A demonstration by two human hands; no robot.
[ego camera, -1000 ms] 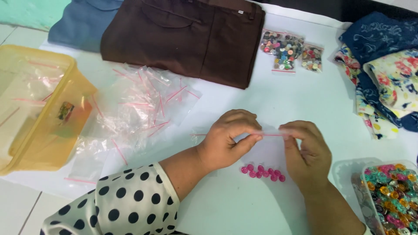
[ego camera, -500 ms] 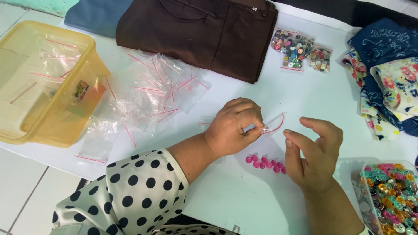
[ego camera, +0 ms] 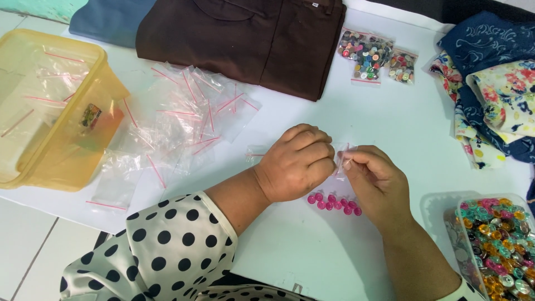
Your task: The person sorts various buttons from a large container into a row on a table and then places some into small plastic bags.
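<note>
Fingers of the left hand [ego camera: 294, 164] and right hand [ego camera: 374, 181] pinch a small clear plastic bag [ego camera: 341, 158] above glossy pink buttons [ego camera: 333, 202] on the white surface [ego camera: 390, 111]. At nine o'clock a translucent yellow tub [ego camera: 83, 150] holds more bags; at four o'clock a clear box [ego camera: 493, 245] brims with colourful buttons.

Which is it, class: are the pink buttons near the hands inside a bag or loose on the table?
Loose. The pink buttons lie bare on the white table, below the small bag that both hands pinch.
</note>
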